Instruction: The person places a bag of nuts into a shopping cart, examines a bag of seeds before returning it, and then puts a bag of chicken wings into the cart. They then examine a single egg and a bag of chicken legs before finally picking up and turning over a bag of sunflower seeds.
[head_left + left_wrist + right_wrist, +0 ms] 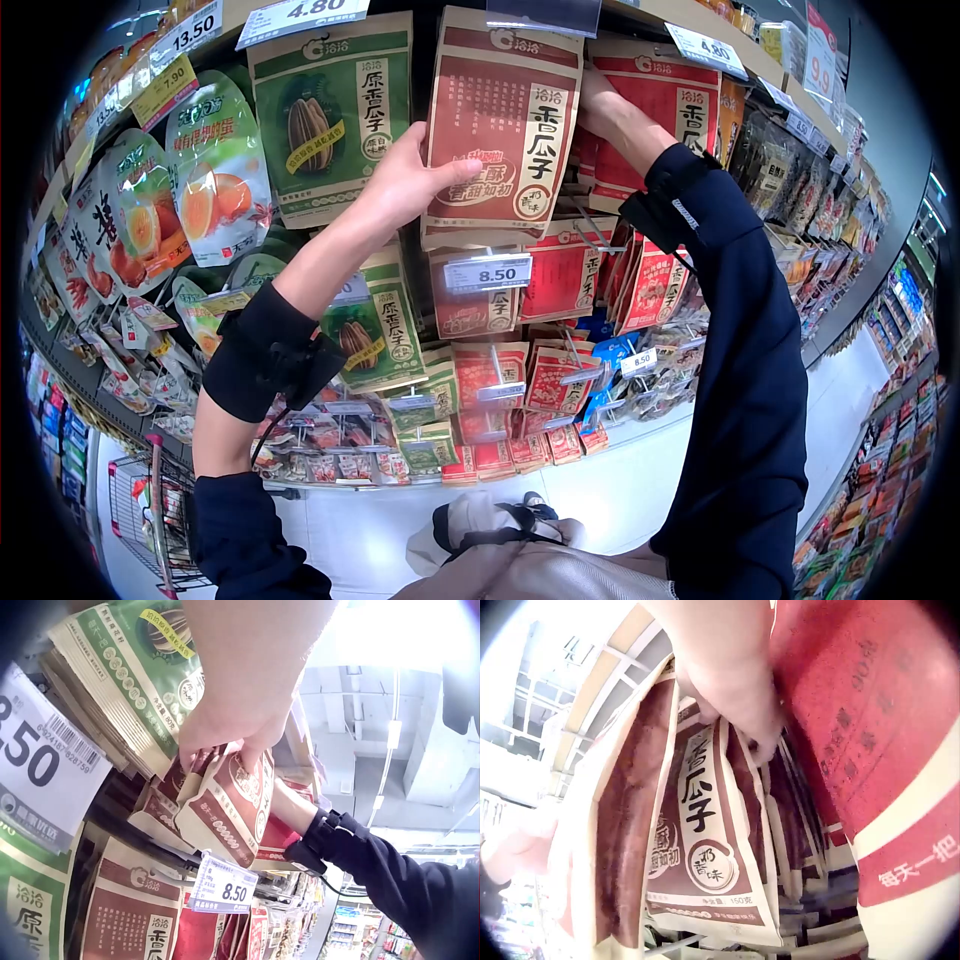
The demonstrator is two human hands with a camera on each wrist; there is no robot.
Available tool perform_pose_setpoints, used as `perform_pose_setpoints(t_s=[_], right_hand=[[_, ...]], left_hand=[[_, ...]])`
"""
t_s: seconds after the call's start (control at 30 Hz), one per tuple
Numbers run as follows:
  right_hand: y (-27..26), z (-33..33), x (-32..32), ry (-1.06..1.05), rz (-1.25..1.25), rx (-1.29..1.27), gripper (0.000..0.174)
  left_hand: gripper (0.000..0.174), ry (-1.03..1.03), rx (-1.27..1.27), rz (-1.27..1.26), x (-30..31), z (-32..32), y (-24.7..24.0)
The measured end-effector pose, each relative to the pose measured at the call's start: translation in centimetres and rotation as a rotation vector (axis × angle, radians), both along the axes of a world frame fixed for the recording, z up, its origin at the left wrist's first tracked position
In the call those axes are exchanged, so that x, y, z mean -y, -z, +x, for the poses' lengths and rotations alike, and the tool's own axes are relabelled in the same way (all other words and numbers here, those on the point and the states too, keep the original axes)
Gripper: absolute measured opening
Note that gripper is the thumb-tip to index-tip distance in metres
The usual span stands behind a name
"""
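In the head view a brown-red snack bag (pixel 500 130) hangs at the top centre of the rack. The left hand (pixel 405 180) grips its left edge, thumb across the front; the left wrist view shows that hand (pixel 232 720) pinching the bag (pixel 232 802). Beyond the bag's right edge reaches the right hand (pixel 605 105), its fingers hidden behind it. The right wrist view has the right hand (pixel 727 682) over the top of a second brown bag (pixel 712 832), behind the front one (pixel 626 802); its fingertips reach between the bags, and their grip is unclear.
Green bags (pixel 330 120) hang to the left and red bags (pixel 650 120) to the right. A price tag (pixel 488 272) on a hook sticks out below the brown bag. More packets fill lower rows. A shopping cart (pixel 150 510) stands at the lower left.
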State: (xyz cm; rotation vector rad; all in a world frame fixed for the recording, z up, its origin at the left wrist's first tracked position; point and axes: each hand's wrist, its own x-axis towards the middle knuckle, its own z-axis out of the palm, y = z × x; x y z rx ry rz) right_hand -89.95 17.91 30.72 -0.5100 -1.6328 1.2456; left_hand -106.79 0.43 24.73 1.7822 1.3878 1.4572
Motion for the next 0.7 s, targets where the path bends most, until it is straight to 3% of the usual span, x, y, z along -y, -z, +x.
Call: perform_pose_setpoints(t_s=[0.1,0.23,0.27,0.37,0.5,0.7], right_hand=[[0.1,0.8,0.2,-0.065,0.091,0.029,0.032],[-0.2,0.7,1.8,-0.093,0.079,-0.007,0.036],[-0.1,0.7,2.5,-0.094,-0.037,-0.146,0.037],[-0.6,0.2,1.8,-0.104,-0.185,-0.257,0.039],[-1.0,0.0,-0.4,-0.149,-0.022,-0.056,0.035],[-1.0,-1.0,0.0,-0.132,0.042,-0.02,0.036]], left_hand=[[0.054,-0.035,0.001,0.022,0.0,0.3,-0.1],[0.055,-0.033,0.022,0.006,-0.2,0.4,0.0],[0.064,-0.01,-0.015,0.0,-0.5,0.0,0.1],[0.056,-0.052,-0.021,0.016,-0.4,0.1,0.1],[0.056,-0.017,-0.004,0.01,-0.5,0.1,0.0],[0.053,0.001,0.008,0.015,0.1,0.2,-0.1]])
